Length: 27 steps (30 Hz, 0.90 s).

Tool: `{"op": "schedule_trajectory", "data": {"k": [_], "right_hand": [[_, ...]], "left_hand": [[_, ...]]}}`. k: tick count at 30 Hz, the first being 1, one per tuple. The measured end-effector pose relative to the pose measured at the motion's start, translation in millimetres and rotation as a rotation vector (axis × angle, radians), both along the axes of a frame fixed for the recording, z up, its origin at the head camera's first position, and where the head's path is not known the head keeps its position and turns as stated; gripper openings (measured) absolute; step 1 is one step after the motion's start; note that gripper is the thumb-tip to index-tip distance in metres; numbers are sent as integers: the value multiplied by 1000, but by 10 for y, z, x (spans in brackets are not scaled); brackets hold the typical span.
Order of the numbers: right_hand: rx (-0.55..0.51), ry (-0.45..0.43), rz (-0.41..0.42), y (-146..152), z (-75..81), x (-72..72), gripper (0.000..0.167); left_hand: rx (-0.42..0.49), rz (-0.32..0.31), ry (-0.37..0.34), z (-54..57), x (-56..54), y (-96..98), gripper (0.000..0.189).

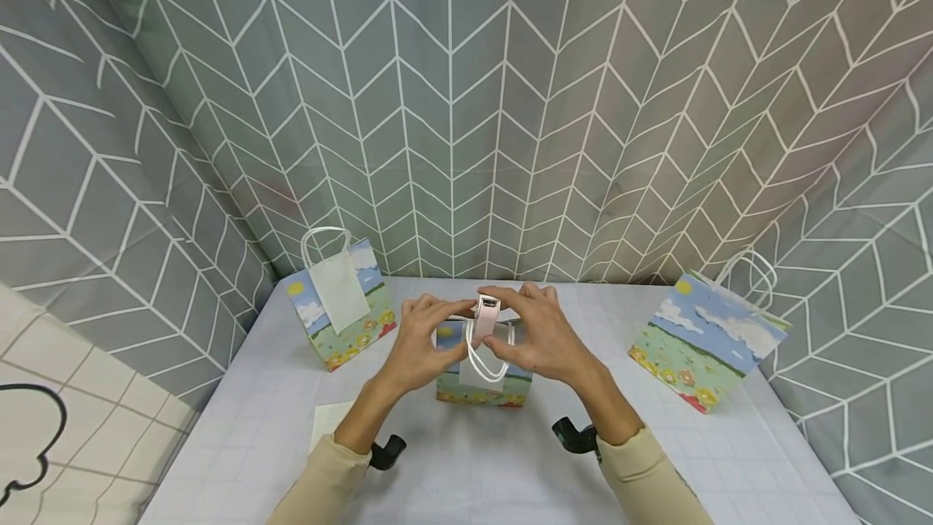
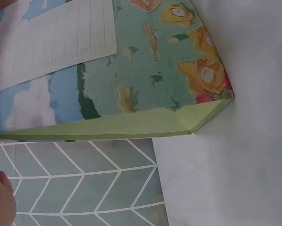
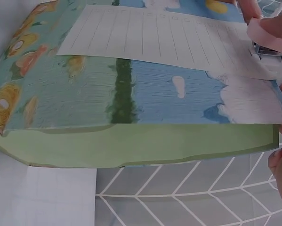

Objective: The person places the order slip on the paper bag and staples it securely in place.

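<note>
A small pink stapler [image 1: 486, 318] sits at the top edge of the middle paper gift bag [image 1: 448, 390], which is printed with sky and flowers. My right hand [image 1: 539, 332] grips the stapler between thumb and index finger, other fingers behind the bag. My left hand [image 1: 426, 343] pinches the bag's top beside the stapler, thumb in front. A lined paper slip [image 3: 155, 37] lies against the bag's front, its top end under the stapler. White rope handles [image 1: 477, 363] hang over the front. The left fingertips are partly hidden.
Similar gift bags stand at the back left [image 1: 375, 298], with a white slip [image 1: 338, 290] on its front, and at the right [image 1: 707, 339]. A pale paper [image 1: 325, 421] lies partly under the left forearm. A patterned curtain [image 1: 466, 144] rises behind the white-covered table [image 1: 496, 460].
</note>
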State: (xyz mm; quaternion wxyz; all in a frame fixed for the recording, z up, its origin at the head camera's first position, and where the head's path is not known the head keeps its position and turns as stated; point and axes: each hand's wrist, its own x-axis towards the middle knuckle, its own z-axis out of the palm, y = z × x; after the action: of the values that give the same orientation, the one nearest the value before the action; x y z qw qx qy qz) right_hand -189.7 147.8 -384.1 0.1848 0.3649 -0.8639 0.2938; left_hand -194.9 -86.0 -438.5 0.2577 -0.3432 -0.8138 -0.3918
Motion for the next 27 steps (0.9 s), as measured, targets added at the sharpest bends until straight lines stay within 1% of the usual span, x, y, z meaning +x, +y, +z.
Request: {"op": "schedule_trajectory", "data": {"k": [6, 11, 14, 19, 21, 27], "right_hand": [[-56, 0, -2, 18, 20, -3, 65], [-104, -17, 1, 40, 32, -15, 66], [-134, -19, -15, 57, 37, -23, 68], [-181, -16, -53, 104, 43, -23, 68], [-197, -15, -56, 128, 43, -26, 67], [-244, -25, -102, 257, 27, -29, 68]], "left_hand": [[-1, 2, -4, -48, 14, -24, 51], [-7, 32, -21, -83, 20, -39, 54], [-14, 54, -34, -94, 27, -43, 60], [-29, 90, -75, -114, 51, -65, 72], [-41, 104, -95, -123, 60, -77, 75], [-97, 122, -151, -156, 67, -114, 68]]}}
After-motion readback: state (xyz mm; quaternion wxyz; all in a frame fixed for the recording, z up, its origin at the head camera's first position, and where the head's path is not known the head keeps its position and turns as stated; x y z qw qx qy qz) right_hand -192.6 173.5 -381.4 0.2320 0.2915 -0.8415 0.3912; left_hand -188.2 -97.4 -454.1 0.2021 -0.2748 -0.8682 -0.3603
